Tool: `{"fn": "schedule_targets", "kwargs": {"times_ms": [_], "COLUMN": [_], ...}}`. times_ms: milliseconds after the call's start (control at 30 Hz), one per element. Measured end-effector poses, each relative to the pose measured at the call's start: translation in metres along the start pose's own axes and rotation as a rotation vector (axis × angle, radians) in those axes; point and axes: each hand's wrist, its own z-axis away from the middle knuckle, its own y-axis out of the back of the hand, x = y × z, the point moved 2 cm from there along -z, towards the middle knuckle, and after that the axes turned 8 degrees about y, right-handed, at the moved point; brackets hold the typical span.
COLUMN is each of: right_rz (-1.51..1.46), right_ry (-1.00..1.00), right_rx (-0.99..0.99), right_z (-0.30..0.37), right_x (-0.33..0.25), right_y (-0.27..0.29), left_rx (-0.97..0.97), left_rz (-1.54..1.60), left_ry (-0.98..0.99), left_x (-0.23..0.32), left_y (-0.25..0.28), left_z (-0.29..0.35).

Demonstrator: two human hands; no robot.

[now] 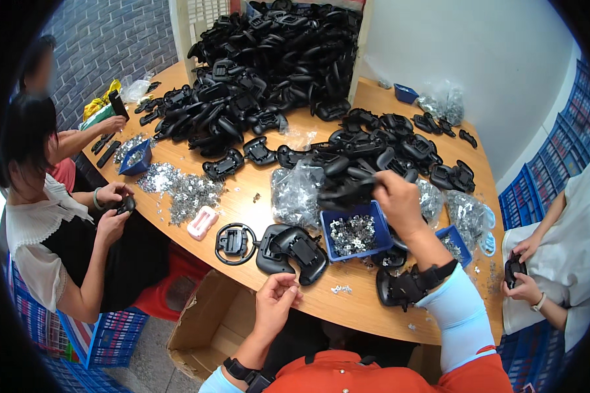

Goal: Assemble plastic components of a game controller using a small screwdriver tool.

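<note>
My right hand (400, 200) reaches across the table with its fingers closed on a black game controller shell (347, 188), slightly blurred. The shell is over the far side of a blue bin (355, 256) of small silvery metal parts. My left hand (276, 302) hovers at the near table edge, fingers curled together; anything inside them is hidden. Just beyond it lie black controller shells (301, 252), partly overlapping, and a black wheel-shaped piece (235, 243). Another black shell (394, 288) lies under my right wrist.
A large heap of black shells (275, 65) fills the back, spilling across the wooden table (255, 216). Bags of metal parts (297, 196) stand near the bin. Co-workers sit left and right, each handling a black piece. An open cardboard box (210, 314) stands below the edge.
</note>
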Motion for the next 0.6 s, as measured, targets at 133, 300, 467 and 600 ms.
{"fn": "schedule_targets", "kwargs": {"times_ms": [133,300,467,600], "right_rz": [-0.143,-0.093,-0.254,-0.208], "right_ry": [-0.325,-0.067,0.087,0.075], "right_rx": [0.053,0.087,-0.004,-0.093], "right_z": [0.02,0.107,0.177,0.194], "right_x": [-0.024,-0.055,-0.082,-0.085], "right_y": [0.059,0.085,0.08,0.085], "left_rx": [-0.011,-0.426,-0.763,-0.767], "left_rz": [-0.032,0.179,0.496,0.496], "left_ry": [-0.018,0.253,0.604,0.689], "left_x": [-0.003,-0.002,-0.01,-0.013], "left_y": [-0.001,-0.027,-0.06,-0.069], "left_z": [0.009,0.011,0.016,0.019]}}
